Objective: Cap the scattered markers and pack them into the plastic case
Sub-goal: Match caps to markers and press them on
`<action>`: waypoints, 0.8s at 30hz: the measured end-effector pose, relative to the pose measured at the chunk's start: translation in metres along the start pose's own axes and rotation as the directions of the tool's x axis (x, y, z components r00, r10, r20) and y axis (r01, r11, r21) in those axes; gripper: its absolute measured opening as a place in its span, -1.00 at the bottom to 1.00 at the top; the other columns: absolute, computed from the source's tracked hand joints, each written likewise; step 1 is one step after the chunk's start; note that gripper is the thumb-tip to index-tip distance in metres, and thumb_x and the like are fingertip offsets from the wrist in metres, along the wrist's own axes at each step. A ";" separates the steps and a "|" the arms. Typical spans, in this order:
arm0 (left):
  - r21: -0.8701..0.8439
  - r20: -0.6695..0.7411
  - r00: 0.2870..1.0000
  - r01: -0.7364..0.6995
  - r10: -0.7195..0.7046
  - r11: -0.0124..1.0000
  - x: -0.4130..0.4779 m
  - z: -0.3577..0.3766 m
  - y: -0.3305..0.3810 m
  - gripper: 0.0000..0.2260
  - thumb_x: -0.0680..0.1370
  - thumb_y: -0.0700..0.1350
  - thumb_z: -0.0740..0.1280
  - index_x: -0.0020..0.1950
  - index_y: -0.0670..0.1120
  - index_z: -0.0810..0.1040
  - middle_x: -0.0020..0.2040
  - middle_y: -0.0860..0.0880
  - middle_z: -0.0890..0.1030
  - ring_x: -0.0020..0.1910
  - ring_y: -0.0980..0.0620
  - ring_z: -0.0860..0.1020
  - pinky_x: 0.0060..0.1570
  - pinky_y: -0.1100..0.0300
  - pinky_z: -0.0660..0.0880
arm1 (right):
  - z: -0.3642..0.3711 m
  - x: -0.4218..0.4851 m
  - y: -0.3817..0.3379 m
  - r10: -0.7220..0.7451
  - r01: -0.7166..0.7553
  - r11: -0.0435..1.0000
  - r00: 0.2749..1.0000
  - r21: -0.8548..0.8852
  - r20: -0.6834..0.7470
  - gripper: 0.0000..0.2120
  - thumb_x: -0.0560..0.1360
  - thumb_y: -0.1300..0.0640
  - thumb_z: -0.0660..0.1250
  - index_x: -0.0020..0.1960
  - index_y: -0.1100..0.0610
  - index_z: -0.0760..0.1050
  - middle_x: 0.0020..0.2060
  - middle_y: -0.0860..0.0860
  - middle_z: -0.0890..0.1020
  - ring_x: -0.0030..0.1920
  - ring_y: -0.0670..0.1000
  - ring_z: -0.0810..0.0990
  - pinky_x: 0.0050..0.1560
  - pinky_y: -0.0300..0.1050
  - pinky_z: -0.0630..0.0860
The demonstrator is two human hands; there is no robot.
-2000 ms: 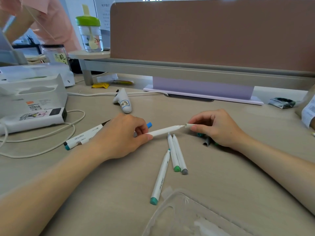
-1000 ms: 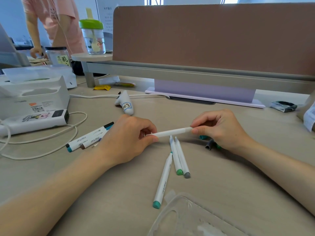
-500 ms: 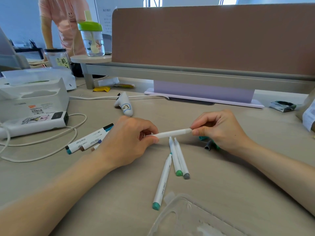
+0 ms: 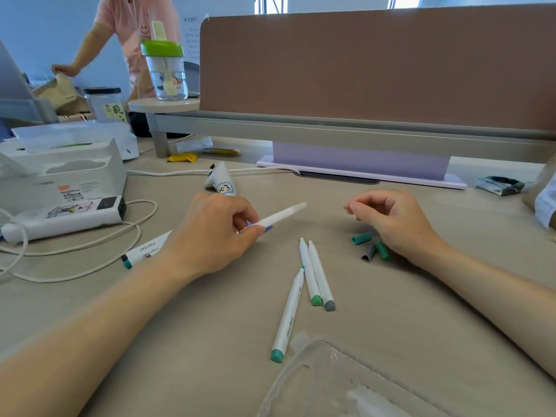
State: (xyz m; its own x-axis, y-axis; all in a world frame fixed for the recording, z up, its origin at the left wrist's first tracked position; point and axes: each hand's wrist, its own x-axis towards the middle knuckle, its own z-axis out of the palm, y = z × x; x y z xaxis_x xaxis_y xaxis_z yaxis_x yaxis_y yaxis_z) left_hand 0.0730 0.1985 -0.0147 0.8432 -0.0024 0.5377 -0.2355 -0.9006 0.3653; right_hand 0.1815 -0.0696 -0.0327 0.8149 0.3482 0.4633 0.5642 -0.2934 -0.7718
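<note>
Capping looks the step in hand: the left hand [image 4: 210, 236] pinches a white marker [image 4: 279, 216] above the desk [image 4: 240, 341], its far end blurred. Three more white markers [image 4: 320, 273] lie mid-desk with bare tips. Next, the right hand [image 4: 391, 224], loosely curled and empty, needs a matching cap from the loose caps [image 4: 362, 238] beside it; the clear case [image 4: 346, 386] waits nearest.
</note>
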 end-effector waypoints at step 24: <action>-0.028 0.449 0.886 -0.114 0.114 0.993 -0.018 0.021 0.045 -0.76 0.53 0.25 0.28 0.07 0.20 0.62 -0.13 0.13 0.44 -0.13 0.19 0.44 -0.14 0.26 0.43 | 0.000 0.001 0.004 0.015 -0.009 0.998 0.996 -0.064 0.085 -0.67 0.45 0.51 0.25 -0.16 0.13 0.65 -0.22 0.02 0.66 -0.21 -0.23 0.57 -0.12 -0.40 0.48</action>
State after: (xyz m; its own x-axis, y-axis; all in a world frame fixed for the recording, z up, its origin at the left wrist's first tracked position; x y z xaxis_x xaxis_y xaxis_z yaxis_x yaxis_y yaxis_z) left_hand 0.0571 0.1494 -0.0238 0.9373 -0.3001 0.1772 -0.3435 -0.8818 0.3233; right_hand 0.1850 -0.0703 -0.0352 0.8089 0.4185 0.4131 0.5640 -0.3533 -0.7464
